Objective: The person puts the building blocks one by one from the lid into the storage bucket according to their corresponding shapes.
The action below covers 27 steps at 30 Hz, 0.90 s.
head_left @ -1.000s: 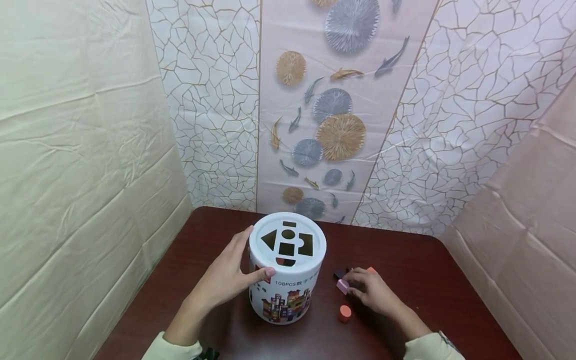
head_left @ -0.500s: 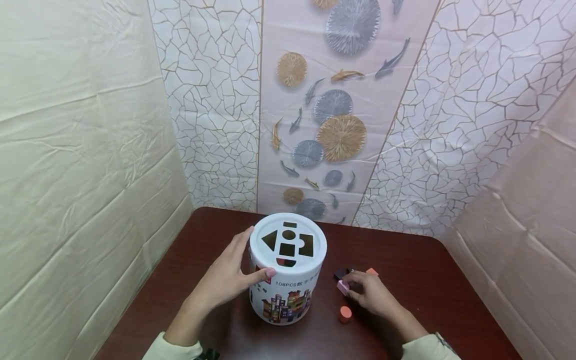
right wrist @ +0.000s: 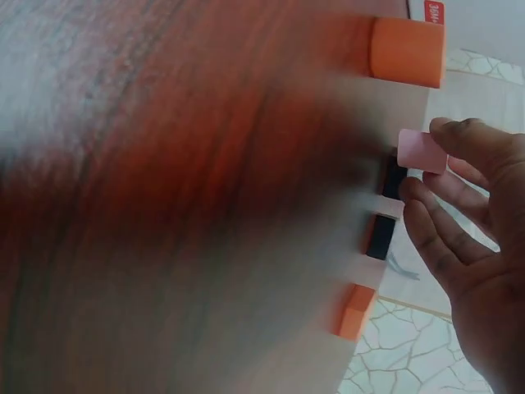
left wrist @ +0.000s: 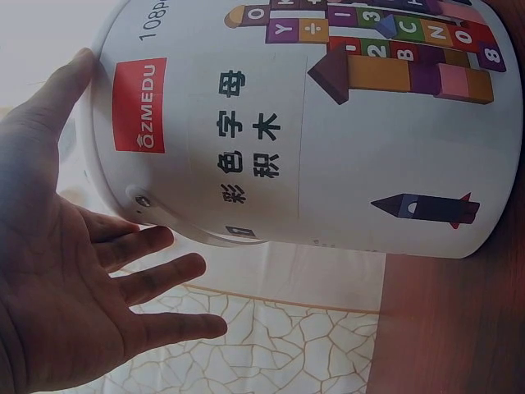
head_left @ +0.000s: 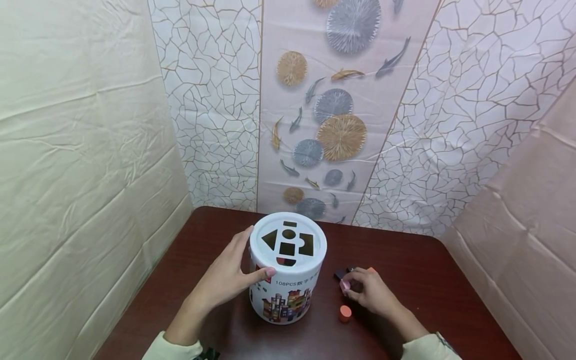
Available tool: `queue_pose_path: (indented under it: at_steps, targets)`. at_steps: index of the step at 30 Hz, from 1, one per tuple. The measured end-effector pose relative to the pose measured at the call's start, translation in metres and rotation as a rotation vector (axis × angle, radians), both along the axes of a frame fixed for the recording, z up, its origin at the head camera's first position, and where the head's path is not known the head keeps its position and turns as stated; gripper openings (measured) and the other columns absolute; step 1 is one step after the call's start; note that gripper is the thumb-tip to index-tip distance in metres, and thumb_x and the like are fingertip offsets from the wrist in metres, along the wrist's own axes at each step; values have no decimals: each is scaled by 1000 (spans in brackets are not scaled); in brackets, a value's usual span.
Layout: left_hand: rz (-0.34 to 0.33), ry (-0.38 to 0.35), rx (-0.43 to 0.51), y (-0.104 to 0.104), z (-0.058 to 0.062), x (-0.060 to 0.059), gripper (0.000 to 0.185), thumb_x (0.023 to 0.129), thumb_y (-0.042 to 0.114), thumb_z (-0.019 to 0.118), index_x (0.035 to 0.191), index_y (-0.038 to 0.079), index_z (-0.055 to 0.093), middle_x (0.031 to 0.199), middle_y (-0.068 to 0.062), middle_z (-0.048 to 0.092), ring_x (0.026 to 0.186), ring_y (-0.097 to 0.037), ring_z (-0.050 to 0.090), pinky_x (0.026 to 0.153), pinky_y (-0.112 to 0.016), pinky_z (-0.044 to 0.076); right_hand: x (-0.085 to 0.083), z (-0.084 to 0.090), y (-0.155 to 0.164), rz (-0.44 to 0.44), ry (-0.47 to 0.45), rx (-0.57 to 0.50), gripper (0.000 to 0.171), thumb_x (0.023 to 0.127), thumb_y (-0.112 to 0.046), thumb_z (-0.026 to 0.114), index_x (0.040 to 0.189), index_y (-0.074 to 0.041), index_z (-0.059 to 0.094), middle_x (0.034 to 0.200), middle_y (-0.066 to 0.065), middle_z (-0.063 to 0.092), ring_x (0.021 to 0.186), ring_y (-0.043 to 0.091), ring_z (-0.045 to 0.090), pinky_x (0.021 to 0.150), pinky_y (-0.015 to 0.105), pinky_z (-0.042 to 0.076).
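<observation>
A dark reddish-brown table (head_left: 405, 272) with rounded far corners spreads across the lower part of the head view. Behind it hangs a pale pink panel (head_left: 310, 117) printed with ribbed discs — one gold disc (head_left: 342, 137) overlaps a grey one (head_left: 334, 102) — and with slim grey and gold fish. White crackle-patterned panels, one on the left (head_left: 213, 100) and one on the right (head_left: 472, 110), flank it, veined in brown. Creased cream cloth (head_left: 90, 150) covers the left side; pinkish-beige cloth (head_left: 531, 240) covers the right.
</observation>
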<state>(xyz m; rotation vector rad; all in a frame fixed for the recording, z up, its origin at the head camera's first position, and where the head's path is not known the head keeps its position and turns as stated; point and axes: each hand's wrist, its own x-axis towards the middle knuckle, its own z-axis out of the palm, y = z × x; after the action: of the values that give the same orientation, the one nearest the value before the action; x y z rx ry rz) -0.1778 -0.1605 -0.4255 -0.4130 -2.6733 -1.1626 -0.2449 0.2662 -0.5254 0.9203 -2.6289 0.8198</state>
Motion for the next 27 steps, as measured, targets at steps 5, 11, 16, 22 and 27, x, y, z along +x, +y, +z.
queue_pose_path:
  at_steps: [5, 11, 16, 22, 27]
  targets:
    - [-3, 1, 1, 0, 0, 1, 120, 84, 85, 77, 177, 35, 20, 178, -3, 35, 162, -32, 43, 123, -69, 45, 4, 10, 2, 1, 33, -71, 25, 83, 4, 92, 101, -7, 81, 97, 1, 73, 84, 13, 75, 72, 34, 67]
    - [-6, -4, 7, 0, 1, 1, 120, 84, 84, 77, 177, 35, 20, 178, -3, 36, 162, -31, 44, 123, -69, 45, 9, 22, 4, -36, 62, -98, 28, 79, 3, 95, 101, -9, 82, 98, 0, 74, 83, 13, 74, 71, 29, 65]
    - [-3, -9, 12, 0, 2, 2, 120, 84, 84, 78, 177, 34, 21, 178, -3, 36, 162, -31, 43, 124, -69, 44, 10, 27, 4, -34, 63, -122, 30, 78, 3, 96, 102, -10, 82, 98, -3, 73, 83, 14, 74, 71, 30, 65]
    - [-2, -5, 13, 1, 2, 2, 120, 84, 84, 78, 177, 34, 21, 178, -3, 36, 163, -31, 42, 125, -69, 43, 15, 46, 0, -3, 56, -184, 42, 79, 9, 94, 105, -21, 79, 103, -3, 73, 85, 12, 73, 70, 27, 66]
    - [-6, -6, 14, 1, 2, 2, 120, 83, 85, 78, 177, 35, 21, 178, -2, 36, 163, -31, 42, 124, -70, 43, 22, 76, -7, 28, 112, -205, 43, 82, 3, 96, 112, -23, 80, 110, -1, 77, 87, 14, 75, 75, 24, 65]
